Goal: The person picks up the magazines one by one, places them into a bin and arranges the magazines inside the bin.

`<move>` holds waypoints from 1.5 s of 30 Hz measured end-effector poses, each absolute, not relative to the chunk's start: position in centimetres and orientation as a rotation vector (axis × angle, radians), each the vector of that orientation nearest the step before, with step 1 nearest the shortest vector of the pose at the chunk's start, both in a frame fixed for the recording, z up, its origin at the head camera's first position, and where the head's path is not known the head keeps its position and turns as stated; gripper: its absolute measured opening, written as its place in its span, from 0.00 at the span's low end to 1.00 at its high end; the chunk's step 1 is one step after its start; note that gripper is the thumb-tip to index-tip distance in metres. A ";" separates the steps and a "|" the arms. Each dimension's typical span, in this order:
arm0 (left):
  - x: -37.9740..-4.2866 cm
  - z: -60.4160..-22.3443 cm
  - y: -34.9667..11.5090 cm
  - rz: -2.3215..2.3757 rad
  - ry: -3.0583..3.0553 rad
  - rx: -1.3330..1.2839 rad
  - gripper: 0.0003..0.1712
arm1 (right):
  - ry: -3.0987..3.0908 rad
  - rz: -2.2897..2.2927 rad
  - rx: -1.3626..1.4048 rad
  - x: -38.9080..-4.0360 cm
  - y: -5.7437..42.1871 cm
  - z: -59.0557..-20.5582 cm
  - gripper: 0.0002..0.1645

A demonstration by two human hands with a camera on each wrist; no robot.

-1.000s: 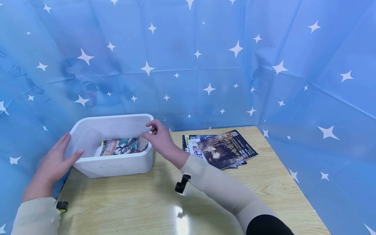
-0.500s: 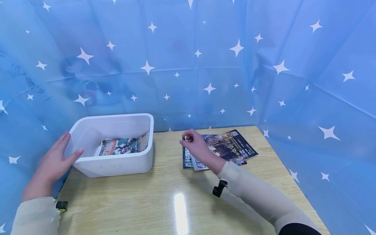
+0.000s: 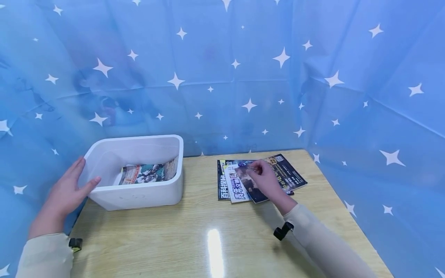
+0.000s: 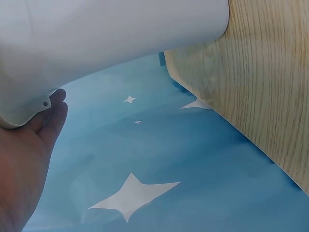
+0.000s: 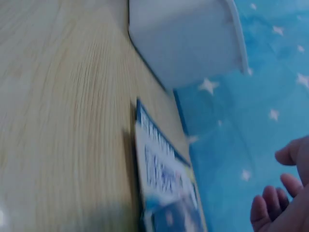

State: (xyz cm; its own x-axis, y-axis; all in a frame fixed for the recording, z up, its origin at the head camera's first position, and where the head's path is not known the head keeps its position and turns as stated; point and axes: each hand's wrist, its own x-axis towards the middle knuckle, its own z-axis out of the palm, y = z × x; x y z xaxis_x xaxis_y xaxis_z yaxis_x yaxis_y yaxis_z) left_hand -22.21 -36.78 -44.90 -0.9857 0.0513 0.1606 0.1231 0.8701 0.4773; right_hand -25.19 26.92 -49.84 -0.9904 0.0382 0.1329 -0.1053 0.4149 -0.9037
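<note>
On the left of the table stands a white plastic bin (image 3: 139,197), with a magazine (image 3: 150,173) lying inside. My left hand (image 3: 66,193) holds the bin's near left corner, thumb at the front rim and fingers along the left side. In the left wrist view its fingers (image 4: 57,108) lie against the bin by a small holed tab. My right hand (image 3: 267,179) hovers over a dark magazine (image 3: 286,172), its fingers loosely bent with nothing visible between them. Beneath the dark magazine, a white magazine (image 3: 236,185) and a dark blue one (image 3: 222,183) are fanned out.
The light wood table (image 3: 167,235) extends in front of the bin and magazines. A blue curtain with white stars (image 3: 208,77) hangs right behind the table and along its sides.
My right hand has moved right, from the bin's right rim to above the magazines. The left hand and the bin have stayed in place.
</note>
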 end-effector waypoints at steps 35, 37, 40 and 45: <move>-22.2 -44.9 -36.7 -0.768 -2.898 -0.115 0.56 | -2.805 1.059 -0.120 -24.6 41.0 -53.7 0.49; -22.2 -45.0 -36.7 -0.765 -2.901 -0.113 0.56 | -2.857 1.006 -0.168 -24.8 41.6 -53.8 0.59; -22.2 -44.9 -36.7 -0.763 -2.903 -0.110 0.56 | -2.937 0.978 -0.225 -25.3 42.4 -54.1 0.69; -22.0 -44.7 -36.6 -0.760 -2.895 -0.124 0.55 | -3.062 1.003 -0.255 -26.2 43.4 -54.1 0.76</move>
State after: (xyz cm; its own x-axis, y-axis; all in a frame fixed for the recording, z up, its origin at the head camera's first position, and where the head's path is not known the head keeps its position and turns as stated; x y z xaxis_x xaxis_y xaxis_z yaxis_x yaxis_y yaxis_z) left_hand -22.01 -36.58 -44.73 -0.9859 0.0427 0.1618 0.1167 0.8686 0.4816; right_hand -26.21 43.38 -54.09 -0.9835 0.1208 -0.1345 0.1770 0.7954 -0.5796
